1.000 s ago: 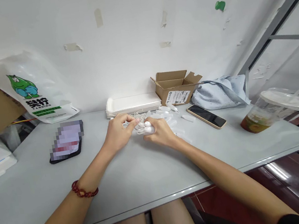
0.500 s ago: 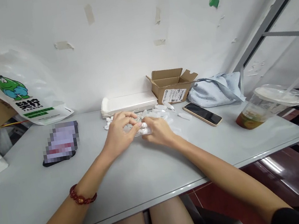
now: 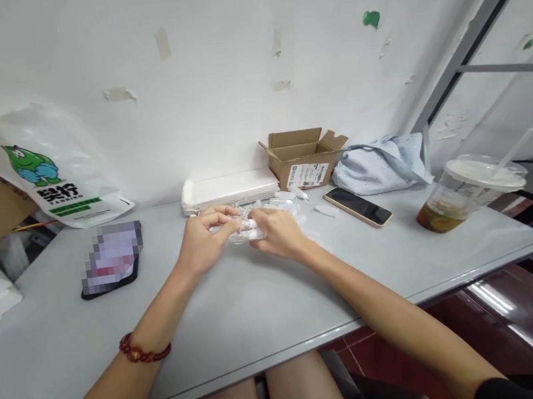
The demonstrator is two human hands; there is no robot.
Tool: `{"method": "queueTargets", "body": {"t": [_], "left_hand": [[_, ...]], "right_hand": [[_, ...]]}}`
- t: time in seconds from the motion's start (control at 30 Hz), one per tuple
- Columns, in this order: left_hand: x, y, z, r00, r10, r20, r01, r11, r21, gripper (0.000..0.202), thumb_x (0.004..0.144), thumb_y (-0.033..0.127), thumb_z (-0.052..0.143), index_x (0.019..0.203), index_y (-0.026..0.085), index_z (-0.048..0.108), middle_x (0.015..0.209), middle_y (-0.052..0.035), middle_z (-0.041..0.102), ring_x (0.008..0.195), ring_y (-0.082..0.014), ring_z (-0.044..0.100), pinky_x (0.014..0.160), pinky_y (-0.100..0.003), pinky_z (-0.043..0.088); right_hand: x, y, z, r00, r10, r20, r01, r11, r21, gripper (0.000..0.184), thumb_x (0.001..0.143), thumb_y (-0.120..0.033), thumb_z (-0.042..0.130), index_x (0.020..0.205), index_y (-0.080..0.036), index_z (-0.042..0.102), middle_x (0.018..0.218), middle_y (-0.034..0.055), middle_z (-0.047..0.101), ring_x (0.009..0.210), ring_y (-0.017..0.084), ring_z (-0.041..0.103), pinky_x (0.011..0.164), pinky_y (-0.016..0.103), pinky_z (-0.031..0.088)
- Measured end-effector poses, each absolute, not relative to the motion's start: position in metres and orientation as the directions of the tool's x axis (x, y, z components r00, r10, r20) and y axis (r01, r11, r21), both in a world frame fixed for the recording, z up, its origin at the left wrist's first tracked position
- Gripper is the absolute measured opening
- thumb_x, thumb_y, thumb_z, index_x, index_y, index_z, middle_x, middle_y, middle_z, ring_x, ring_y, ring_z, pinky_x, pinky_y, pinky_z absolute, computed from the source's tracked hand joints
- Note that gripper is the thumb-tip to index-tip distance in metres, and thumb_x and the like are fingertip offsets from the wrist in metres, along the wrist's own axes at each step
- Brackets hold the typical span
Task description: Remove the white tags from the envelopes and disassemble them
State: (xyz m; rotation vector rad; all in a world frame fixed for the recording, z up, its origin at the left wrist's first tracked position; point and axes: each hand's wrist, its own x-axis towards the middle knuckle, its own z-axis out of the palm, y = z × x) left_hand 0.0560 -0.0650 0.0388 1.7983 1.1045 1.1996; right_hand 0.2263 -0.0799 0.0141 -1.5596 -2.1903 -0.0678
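My left hand (image 3: 202, 242) is closed in a pinch beside small white pieces (image 3: 252, 234), its thumb and forefinger together at their left end. My right hand (image 3: 278, 233) is closed around the same white pieces, so part of them is hidden; their exact kind cannot be made out. Thin pale strings (image 3: 243, 212) lie just behind the fingertips. Around the hands on the grey table (image 3: 244, 311) spread small translucent white plastic pieces (image 3: 299, 194), and one (image 3: 326, 211) lies apart to the right.
Behind the hands are a stack of flat white packs (image 3: 234, 188) and an open cardboard box (image 3: 305, 165). To the right are a phone (image 3: 357, 206), a light blue cloth bag (image 3: 377, 165) and a drink cup (image 3: 467, 188). Leftward lie another phone (image 3: 111, 258) and a printed plastic bag (image 3: 86, 181).
The view has shifted slightly. Both hands stay together at the white pieces; my left fingers have drawn in a little, and more of the pale strings shows between the hands.
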Motion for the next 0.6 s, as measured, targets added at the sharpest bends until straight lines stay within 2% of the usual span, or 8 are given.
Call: {"method": "queueTargets", "body": {"t": [0.13,0.3,0.4,0.6], "left_hand": [[0.051,-0.063,0.041,0.182,0.908,0.378,0.249,-0.414,0.875,0.02,0.071,0.034,0.064,0.057,0.02,0.066,0.093,-0.0052,0.068,0.092,-0.0217,0.059,0.083,-0.034,0.042],[0.058,-0.072,0.039,0.406,0.794,0.453,0.33,-0.59,0.737,0.016,0.077,0.034,0.06,0.072,0.023,0.07,0.102,-0.005,0.068,0.102,-0.0231,0.056,0.093,-0.039,0.039],[0.064,-0.078,0.035,0.393,0.756,0.523,0.366,-0.651,0.666,0.011,0.077,0.029,0.06,0.072,0.023,0.068,0.1,-0.0039,0.067,0.101,-0.0222,0.056,0.095,-0.04,0.038],[0.065,-0.079,0.035,0.354,0.749,0.559,0.39,-0.662,0.64,0.013,0.077,0.025,0.058,0.065,0.021,0.063,0.096,-0.0034,0.067,0.097,-0.0209,0.056,0.085,-0.036,0.042]], "right_hand": [[0.234,-0.077,0.013,-0.21,0.901,0.38,0.92,0.314,-0.235,0.022,0.067,-0.025,0.053,0.088,-0.019,0.057,0.087,0.005,0.066,0.069,0.018,0.056,0.053,0.027,0.023],[0.24,-0.077,0.013,-0.179,0.904,0.388,0.908,0.303,-0.287,0.021,0.066,-0.026,0.054,0.086,-0.019,0.056,0.084,0.0039,0.066,0.065,0.017,0.054,0.053,0.026,0.023],[0.239,-0.078,0.013,-0.178,0.907,0.382,0.912,0.298,-0.283,0.021,0.067,-0.026,0.054,0.087,-0.019,0.056,0.084,0.0045,0.065,0.065,0.017,0.053,0.053,0.026,0.023],[0.236,-0.077,0.014,-0.178,0.914,0.366,0.919,0.288,-0.27,0.021,0.066,-0.025,0.054,0.086,-0.019,0.057,0.083,0.0043,0.065,0.064,0.017,0.053,0.052,0.026,0.023]]}}
